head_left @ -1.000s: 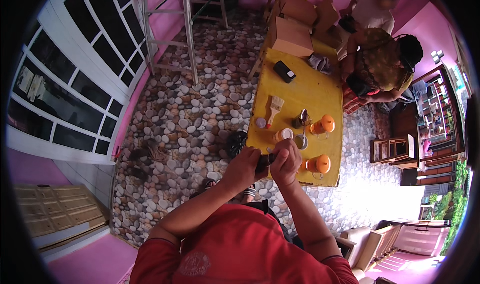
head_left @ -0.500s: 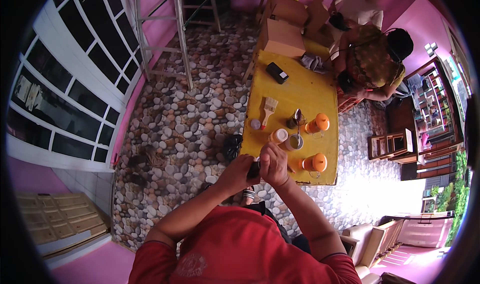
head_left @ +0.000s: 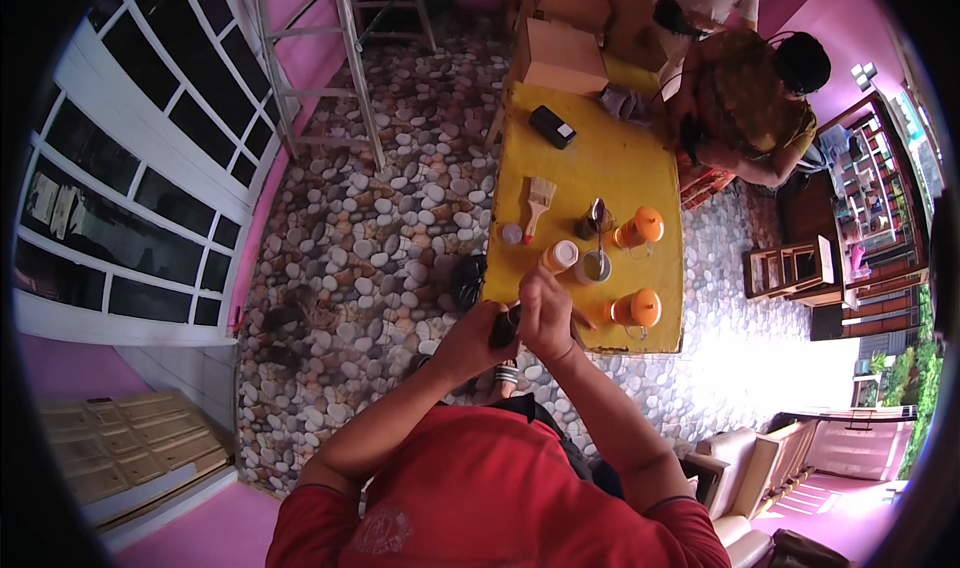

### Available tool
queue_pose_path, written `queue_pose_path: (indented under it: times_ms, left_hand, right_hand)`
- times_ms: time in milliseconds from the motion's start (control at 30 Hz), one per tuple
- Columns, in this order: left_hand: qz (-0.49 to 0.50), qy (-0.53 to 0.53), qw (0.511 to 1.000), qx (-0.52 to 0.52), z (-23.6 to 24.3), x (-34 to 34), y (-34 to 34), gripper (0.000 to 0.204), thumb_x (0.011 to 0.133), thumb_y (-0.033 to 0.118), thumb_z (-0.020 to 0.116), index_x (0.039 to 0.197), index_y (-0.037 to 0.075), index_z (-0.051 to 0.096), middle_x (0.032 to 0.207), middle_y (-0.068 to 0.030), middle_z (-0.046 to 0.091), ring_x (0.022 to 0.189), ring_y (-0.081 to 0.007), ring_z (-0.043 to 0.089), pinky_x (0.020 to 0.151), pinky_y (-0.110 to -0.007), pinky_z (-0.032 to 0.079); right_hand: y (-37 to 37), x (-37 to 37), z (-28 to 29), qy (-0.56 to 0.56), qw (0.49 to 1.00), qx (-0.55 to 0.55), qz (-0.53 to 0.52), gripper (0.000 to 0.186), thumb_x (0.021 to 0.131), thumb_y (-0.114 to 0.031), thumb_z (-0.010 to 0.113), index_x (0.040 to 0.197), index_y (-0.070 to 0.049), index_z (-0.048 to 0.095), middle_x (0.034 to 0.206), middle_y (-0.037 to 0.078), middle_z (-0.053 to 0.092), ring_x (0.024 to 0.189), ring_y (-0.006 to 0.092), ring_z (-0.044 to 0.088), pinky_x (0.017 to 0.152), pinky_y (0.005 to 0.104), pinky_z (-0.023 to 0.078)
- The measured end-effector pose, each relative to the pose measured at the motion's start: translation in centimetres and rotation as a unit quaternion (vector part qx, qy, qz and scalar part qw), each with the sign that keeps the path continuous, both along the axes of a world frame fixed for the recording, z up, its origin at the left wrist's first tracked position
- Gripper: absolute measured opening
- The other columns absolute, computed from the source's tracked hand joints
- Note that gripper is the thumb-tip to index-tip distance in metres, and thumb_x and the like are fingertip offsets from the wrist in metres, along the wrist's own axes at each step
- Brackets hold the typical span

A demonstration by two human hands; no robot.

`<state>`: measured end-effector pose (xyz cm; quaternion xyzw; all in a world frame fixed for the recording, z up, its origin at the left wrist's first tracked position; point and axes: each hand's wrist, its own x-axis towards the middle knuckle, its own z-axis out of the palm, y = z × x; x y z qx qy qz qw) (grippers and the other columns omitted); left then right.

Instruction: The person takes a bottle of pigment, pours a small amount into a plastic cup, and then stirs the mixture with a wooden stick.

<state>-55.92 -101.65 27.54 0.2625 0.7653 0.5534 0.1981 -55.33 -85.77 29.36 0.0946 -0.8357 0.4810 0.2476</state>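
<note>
My left hand [head_left: 470, 343] is wrapped round a small dark object [head_left: 506, 328] just off the near edge of the yellow table [head_left: 560, 173]. Close against it, my right hand [head_left: 545, 318] has its fingers curled; what they grip is hidden. The dark object's kind cannot be made out. Just past my right hand stands a small orange-and-white tub [head_left: 562, 257], beside a pot of greyish contents [head_left: 594, 267] with a stick or handle in it. A spoon leans in a dark cup [head_left: 594, 215]. To the left lie a flat paintbrush [head_left: 539, 204] and a round lid [head_left: 511, 234].
Two orange-lidded jugs [head_left: 645, 226] stand along the table's right side. Farther off are a black box [head_left: 553, 127], a cloth [head_left: 627, 104] and cardboard boxes [head_left: 563, 56]. Another person [head_left: 745, 98] works at the table's right, with someone behind. A ladder [head_left: 360, 78] stands far left.
The view has shifted slightly. My hands stay together at the dark object, with the right hand's fingers a little changed in pose. The other person's arm has moved.
</note>
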Motion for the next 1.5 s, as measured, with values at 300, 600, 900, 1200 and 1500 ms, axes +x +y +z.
queue_pose_path:
  times_ms: [300, 600, 900, 1200, 1500]
  left_hand:
    - [0.012, 0.119, 0.992, -0.043, -6.1, -1.0, 0.8, 0.045, 0.080, 0.027, 0.080, 0.109, 0.003, 0.055, 0.102, -0.0182, 0.061, 0.101, -0.0396, 0.061, 0.086, -0.046, 0.052]
    - [-0.054, 0.172, 0.966, -0.187, -11.8, -2.7, 1.3, 0.045, 0.084, 0.036, 0.075, 0.106, 0.003, 0.055, 0.105, -0.0189, 0.062, 0.102, -0.0386, 0.062, 0.085, -0.046, 0.055]
    - [-0.112, 0.181, 0.943, -0.258, -13.2, -3.5, 2.5, 0.042, 0.081, 0.033, 0.075, 0.101, 0.001, 0.058, 0.102, -0.0170, 0.065, 0.102, -0.0366, 0.063, 0.084, -0.047, 0.055]
    - [-0.131, 0.170, 0.926, -0.312, -13.3, -3.6, 3.0, 0.044, 0.081, 0.035, 0.074, 0.103, 0.001, 0.058, 0.106, -0.0177, 0.066, 0.103, -0.0368, 0.064, 0.085, -0.048, 0.055]
    - [-0.153, 0.138, 0.910, -0.360, -12.2, -3.9, 3.5, 0.042, 0.078, 0.035, 0.074, 0.101, 0.003, 0.059, 0.101, -0.0166, 0.068, 0.101, -0.0368, 0.066, 0.083, -0.049, 0.056]
  right_hand:
    - [5.0, 3.1, -3.1, -0.183, 0.831, -0.462, -0.248, 0.050, 0.110, -0.041, 0.047, 0.071, -0.010, 0.048, 0.061, -0.005, 0.043, 0.050, 0.0038, 0.037, 0.046, 0.0233, 0.027]
    - [10.2, 14.1, -13.2, -0.348, 0.809, -0.319, -0.350, 0.050, 0.106, -0.043, 0.055, 0.067, -0.011, 0.053, 0.054, -0.004, 0.046, 0.045, 0.0048, 0.038, 0.042, 0.0247, 0.028]
    - [9.6, 16.1, -14.3, -0.348, 0.810, -0.304, -0.360, 0.054, 0.106, -0.041, 0.056, 0.064, -0.007, 0.052, 0.055, -0.003, 0.049, 0.048, 0.0062, 0.041, 0.046, 0.0269, 0.030]
    - [9.7, 15.9, -15.3, -0.352, 0.806, -0.330, -0.342, 0.053, 0.106, -0.041, 0.056, 0.066, -0.006, 0.055, 0.057, -0.003, 0.049, 0.051, 0.0057, 0.042, 0.048, 0.0260, 0.032]
    - [9.2, 15.8, -15.5, -0.351, 0.814, -0.320, -0.335, 0.053, 0.106, -0.041, 0.057, 0.066, -0.005, 0.055, 0.058, -0.001, 0.052, 0.053, 0.0062, 0.044, 0.050, 0.0262, 0.034]
